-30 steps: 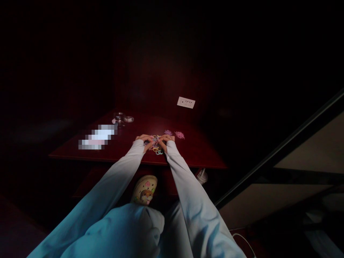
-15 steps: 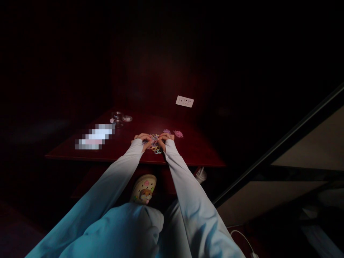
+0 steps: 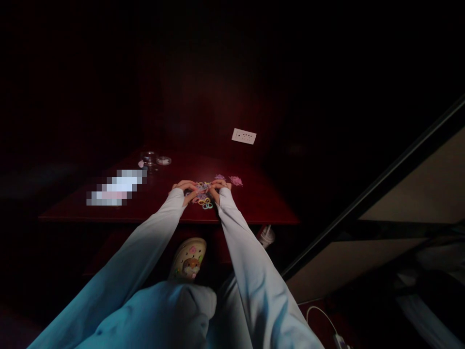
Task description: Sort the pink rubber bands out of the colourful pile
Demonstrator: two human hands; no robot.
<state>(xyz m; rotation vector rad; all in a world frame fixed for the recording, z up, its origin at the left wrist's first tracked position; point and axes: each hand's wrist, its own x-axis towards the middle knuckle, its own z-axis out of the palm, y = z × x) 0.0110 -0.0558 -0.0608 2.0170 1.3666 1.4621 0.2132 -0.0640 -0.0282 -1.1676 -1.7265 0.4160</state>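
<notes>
Two small heaps, one of purple bands point(image 3: 219, 177) and one of pink bands point(image 3: 236, 181), lie on the dark red counter point(image 3: 261, 206) just beyond the right hand point(image 3: 220, 185). A larger mixed pile of ring-shaped bands point(image 3: 204, 200) sits near the counter's front edge, between that hand and the left hand point(image 3: 184, 188), with yellow and turquoise rings nearest the person. Both hands have bent fingers turned inward at the pile; whether either pinches a band (they are tiny and the light is dim) I cannot tell. Farther left stand a clear jar point(image 3: 149, 157) and, beside it, a round clear lid point(image 3: 164, 161); nearer the front lies a pixelated item point(image 3: 116, 188). A white socket plate point(image 3: 244, 136) is on the wall behind. Below the counter shows a cream clog point(image 3: 189, 257) decorated with charms, and at lower right a white cable point(image 3: 324, 313).
</notes>
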